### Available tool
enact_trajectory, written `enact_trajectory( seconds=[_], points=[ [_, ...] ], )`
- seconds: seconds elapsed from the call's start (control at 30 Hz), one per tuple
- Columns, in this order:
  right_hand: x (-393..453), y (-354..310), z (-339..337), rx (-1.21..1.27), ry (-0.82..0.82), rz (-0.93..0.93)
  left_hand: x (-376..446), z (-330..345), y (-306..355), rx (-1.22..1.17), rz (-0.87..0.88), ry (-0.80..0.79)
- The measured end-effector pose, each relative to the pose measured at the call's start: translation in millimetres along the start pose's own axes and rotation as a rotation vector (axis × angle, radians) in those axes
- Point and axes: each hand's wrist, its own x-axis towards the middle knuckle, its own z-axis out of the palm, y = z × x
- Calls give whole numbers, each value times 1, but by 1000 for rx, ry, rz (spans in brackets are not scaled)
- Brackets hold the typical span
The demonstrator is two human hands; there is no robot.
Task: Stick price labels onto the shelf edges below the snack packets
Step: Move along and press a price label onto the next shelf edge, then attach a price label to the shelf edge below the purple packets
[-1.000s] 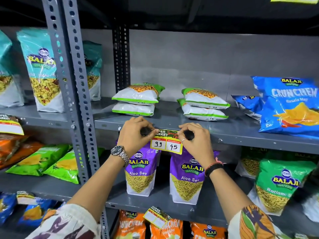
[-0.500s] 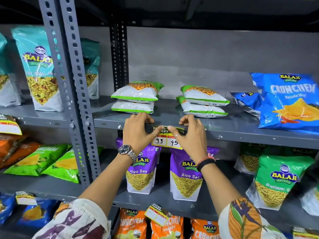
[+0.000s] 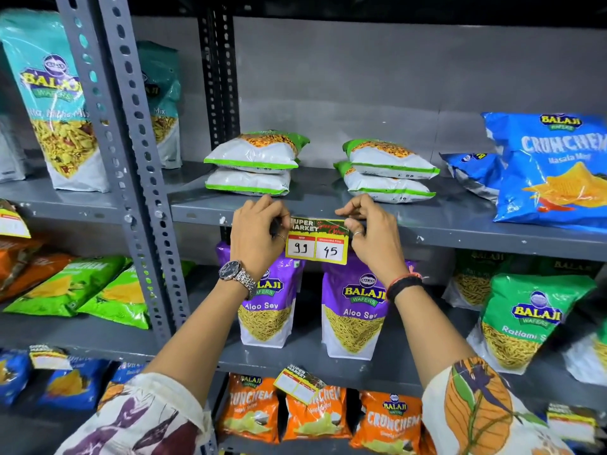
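Both hands shifted to the label's upper corners: left hand [image 3: 258, 233] and right hand [image 3: 372, 236] fingers pinch price label [image 3: 317, 241] against shelf edge [image 3: 460, 236]

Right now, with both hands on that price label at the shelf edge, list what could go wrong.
1. The price label hangs well below the shelf edge, held only along its top strip; it may peel or droop.
2. The left hand and right hand pinch opposite ends, so uneven pressure could set it crooked.
3. It overlaps the tops of the Aloo Sev packets, which could snag it.
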Motion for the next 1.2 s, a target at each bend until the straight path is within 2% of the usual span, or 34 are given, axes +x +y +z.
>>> enact_trajectory(
  seconds=[0.1, 0.17, 0.23, 0.33, 0.43, 0.53, 0.6, 0.67, 0.83, 1.0, 1.1, 1.2],
  points=[
    [-6, 2, -10, 40, -65, 3, -20, 1, -3, -72, 10, 63],
    [-19, 2, -15, 31, -29, -37, -49, 6, -4, -47, 5, 122],
    [-46, 10, -13, 11, 48, -79, -85, 17, -12, -16, 4, 87],
    [-102, 45, 5, -41, 29, -30, -142, 45, -33, -15, 31, -152],
    [-165, 96, 38, -102, -162, 119, -188, 73, -49, -54, -43, -426],
    [-225, 133, 68, -199, -397, 325, -219, 94, -57, -45, -67, -583],
    [-259, 150, 87, -258, -484, 360, -233, 110, -65, -3, -91, -637],
    [-279, 161, 104, -311, -505, 336, -244, 122, -72, 9, -140, -640],
    [-285, 172, 135, -405, -400, 292, -258, 137, -78, 28, -184, -565],
    [-282, 173, 148, -441, -298, 303, -258, 147, -78, 9, -324, -565],
    [-282, 176, 150, -430, -307, 271, -255, 150, -80, -1, -372, -575],
    [-282, 175, 146, -418, -333, 239, -251, 151, -82, 10, -341, -603]
  ],
)
